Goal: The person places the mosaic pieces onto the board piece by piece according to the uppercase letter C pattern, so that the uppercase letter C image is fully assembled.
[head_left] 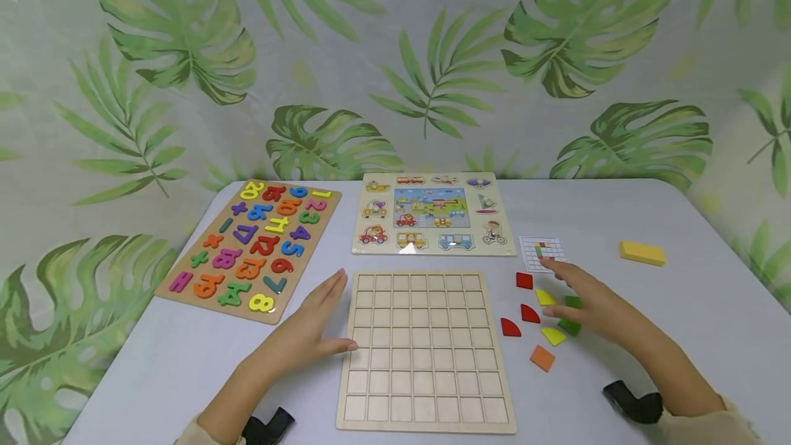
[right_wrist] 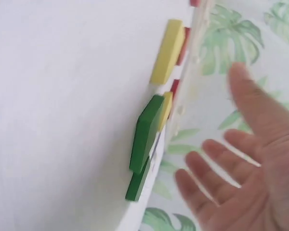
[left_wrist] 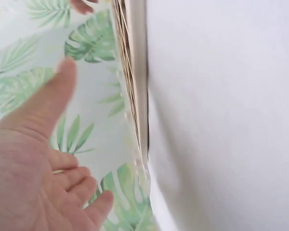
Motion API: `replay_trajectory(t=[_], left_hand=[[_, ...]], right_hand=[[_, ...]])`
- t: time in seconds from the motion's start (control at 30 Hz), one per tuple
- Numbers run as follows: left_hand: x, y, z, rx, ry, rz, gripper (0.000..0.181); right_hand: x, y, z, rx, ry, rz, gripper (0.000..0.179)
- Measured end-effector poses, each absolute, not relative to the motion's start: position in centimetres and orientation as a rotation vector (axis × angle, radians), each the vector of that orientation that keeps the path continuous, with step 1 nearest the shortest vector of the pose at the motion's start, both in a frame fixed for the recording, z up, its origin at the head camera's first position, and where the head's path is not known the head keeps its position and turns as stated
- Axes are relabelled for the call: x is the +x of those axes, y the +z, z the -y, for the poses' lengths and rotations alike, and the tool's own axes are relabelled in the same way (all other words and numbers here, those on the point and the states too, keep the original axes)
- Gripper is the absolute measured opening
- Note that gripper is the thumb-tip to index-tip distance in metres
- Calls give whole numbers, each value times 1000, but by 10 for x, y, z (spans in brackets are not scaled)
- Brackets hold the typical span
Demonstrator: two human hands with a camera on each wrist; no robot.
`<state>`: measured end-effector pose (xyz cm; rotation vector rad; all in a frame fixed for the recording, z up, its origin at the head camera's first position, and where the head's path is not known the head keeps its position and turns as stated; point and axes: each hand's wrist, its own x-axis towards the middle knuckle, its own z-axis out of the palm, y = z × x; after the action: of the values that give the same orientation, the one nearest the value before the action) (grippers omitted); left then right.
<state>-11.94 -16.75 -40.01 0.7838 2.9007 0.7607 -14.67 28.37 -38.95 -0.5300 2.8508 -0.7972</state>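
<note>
At the left edge of the wooden grid board (head_left: 429, 358) is my left hand (head_left: 299, 332), fingers extended, its thumb tip reaching the rim; whether it touches cannot be told. My right hand (head_left: 590, 304) is over the small coloured pieces, fingers loosely extended and holding nothing. Around it lie a red square (head_left: 524, 281), red quarter-circles (head_left: 510, 327), yellow pieces (head_left: 553, 336), an orange square (head_left: 542, 358) and green pieces (head_left: 570, 326), partly hidden by the hand. Its fingertips overlap a printed grid card (head_left: 531, 250). Both palms (left_wrist: 19, 187) (right_wrist: 279, 178) appear bare in the wrist views.
A number puzzle board (head_left: 247, 253) lies at the left. Behind the grid stands or lies a vehicle picture puzzle (head_left: 432, 242). A yellow block (head_left: 643, 253) rests at the far right. Black wrist straps (head_left: 633, 404) show near both forearms, and a leaf-patterned cloth (head_left: 432, 81) hangs behind the white table.
</note>
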Motion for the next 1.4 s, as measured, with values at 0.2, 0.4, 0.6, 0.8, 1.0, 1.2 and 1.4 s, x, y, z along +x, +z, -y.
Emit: replay_trajectory(t=[0.2, 0.4, 0.6, 0.8, 1.0, 1.2, 1.4], left_hand=[[-112, -416, 158, 635, 972, -2733, 95], [-109, -427, 155, 610, 1029, -2701, 93], [-110, -431, 159, 614, 1053, -2708, 91], [-112, -430, 166, 643, 1080, -2636, 93], [-114, -428, 170, 676, 1097, -2573, 94], [-114, -429, 173, 700, 1098, -2544, 95], [-115, -430, 174, 702, 1101, -2540, 95]], right_hand=[[-147, -403, -285, -481, -843, -2848, 69], [-148, -417, -288, -491, -846, -2921, 56], [-149, -424, -284, -428, -842, -2977, 40], [-150, -426, -281, -408, -848, -2996, 32], [-148, -420, -278, -411, -848, -3006, 33], [-146, -412, -274, -419, -983, -2991, 34], [-147, -403, -263, -511, -1401, -2774, 30]])
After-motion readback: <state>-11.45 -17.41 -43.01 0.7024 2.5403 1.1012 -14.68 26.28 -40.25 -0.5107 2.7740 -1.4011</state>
